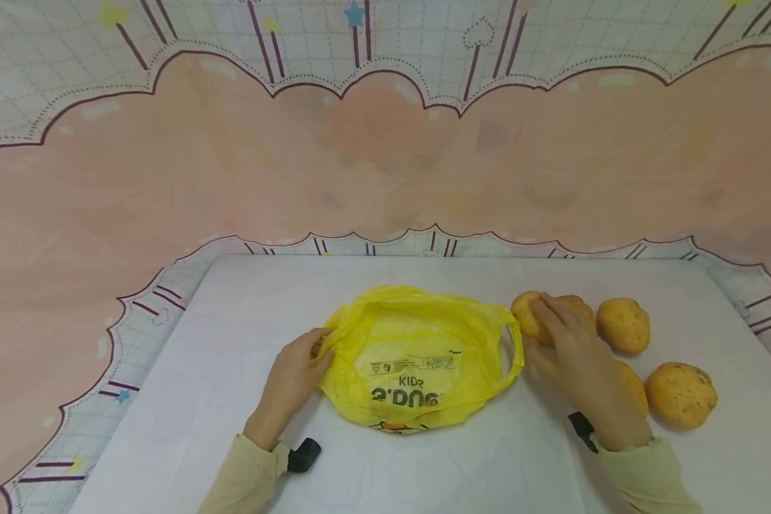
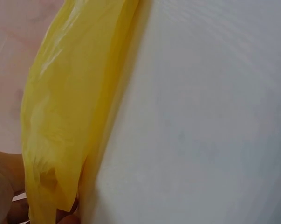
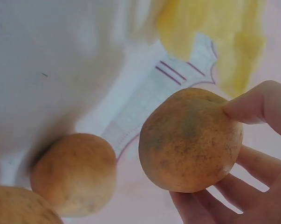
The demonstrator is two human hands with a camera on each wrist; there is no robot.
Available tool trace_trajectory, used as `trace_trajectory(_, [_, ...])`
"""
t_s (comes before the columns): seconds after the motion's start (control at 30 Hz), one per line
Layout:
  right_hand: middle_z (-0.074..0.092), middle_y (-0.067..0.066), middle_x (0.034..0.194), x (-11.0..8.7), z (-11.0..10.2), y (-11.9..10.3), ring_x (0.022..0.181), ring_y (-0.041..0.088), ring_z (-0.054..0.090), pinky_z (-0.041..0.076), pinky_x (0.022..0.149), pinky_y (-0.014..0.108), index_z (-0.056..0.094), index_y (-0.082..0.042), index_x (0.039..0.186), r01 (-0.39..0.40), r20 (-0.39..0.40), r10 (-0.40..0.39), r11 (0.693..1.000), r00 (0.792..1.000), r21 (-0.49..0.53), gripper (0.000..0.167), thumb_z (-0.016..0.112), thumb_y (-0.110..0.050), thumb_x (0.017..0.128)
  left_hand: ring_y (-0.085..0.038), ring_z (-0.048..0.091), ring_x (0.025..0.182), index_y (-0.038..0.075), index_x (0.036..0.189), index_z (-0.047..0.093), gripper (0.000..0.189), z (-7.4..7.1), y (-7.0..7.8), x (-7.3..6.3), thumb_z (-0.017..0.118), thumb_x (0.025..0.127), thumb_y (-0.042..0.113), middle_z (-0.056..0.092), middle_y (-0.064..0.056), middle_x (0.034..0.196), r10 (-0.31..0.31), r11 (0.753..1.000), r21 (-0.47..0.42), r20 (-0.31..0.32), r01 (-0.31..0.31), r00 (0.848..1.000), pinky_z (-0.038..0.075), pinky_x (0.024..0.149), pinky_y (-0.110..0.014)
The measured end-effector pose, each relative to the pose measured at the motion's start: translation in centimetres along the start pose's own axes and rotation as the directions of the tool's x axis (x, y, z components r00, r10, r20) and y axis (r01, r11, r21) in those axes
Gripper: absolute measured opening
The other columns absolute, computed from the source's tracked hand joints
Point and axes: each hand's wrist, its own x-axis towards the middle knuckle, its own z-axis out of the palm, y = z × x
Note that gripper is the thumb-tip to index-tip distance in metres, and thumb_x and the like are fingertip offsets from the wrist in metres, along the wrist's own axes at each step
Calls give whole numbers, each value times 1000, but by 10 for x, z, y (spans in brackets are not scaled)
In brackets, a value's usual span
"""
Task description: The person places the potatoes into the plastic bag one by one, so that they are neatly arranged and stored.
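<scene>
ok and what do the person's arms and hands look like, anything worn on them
The left hand and right hand are ungloved. Pale beige sleeves cover the forearms, and a small black piece shows at each wrist.

Rm thru bag mouth (image 1: 417,325), potatoes (image 1: 624,325) blkg R

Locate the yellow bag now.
In the head view, the yellow bag sits near the middle of the white table, between the left hand, gripping its left rim, and the potato in the right hand.

Yellow, black-lettered bag (image 1: 417,335) — golden-brown, dark-speckled potatoes (image 1: 682,396) — white table (image 1: 180,421), maroon-outlined peach backdrop (image 1: 385,157)
</scene>
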Motion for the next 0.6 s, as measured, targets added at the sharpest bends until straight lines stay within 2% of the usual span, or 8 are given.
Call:
trace_trajectory(0.2, [56, 23, 134, 4, -12, -2, 119, 42, 54, 51, 86, 60, 58, 4, 131, 48, -56, -47, 999, 997, 4, 56, 75, -5, 79, -31, 65, 108, 5, 133, 60, 41, 1, 1, 0, 67, 95, 19, 66, -15, 126, -2, 1000, -4, -6, 2, 1000, 53, 92, -49])
trace_trajectory(0.6, [51, 16, 144, 13, -25, -19, 127, 40, 49, 50, 88, 62, 54, -2, 138, 41, -22, -41, 999, 999, 29, 57, 71, -9, 84, -29, 65, 104, 5, 133, 60, 41, 1, 0, -2, 67, 95, 19, 66, -14, 125, -1, 1000, 4, -10, 1, 1000, 53, 90, -47])
